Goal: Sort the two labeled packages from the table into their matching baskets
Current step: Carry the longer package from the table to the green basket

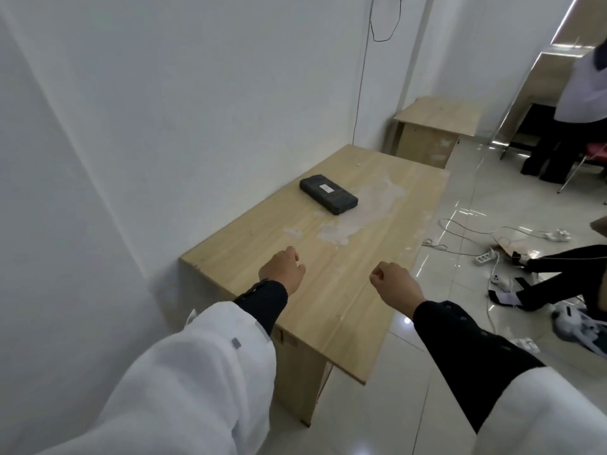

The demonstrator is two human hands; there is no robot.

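Observation:
One dark grey package [328, 194] with a small white label lies flat on the far half of the wooden table [354, 310]. My left hand [283, 268] hovers over the near part of the table with its fingers curled in and nothing in it. My right hand [394, 283] is held beside it, near the table's right edge, also curled shut and holding nothing. Both hands are well short of the package. No second package and no basket is in view.
A white wall runs along the table's left side. A smaller wooden table [437, 126] stands beyond. Cables and power strips [486, 256] litter the tiled floor to the right, where one person sits [565, 274] and another stands [578, 103].

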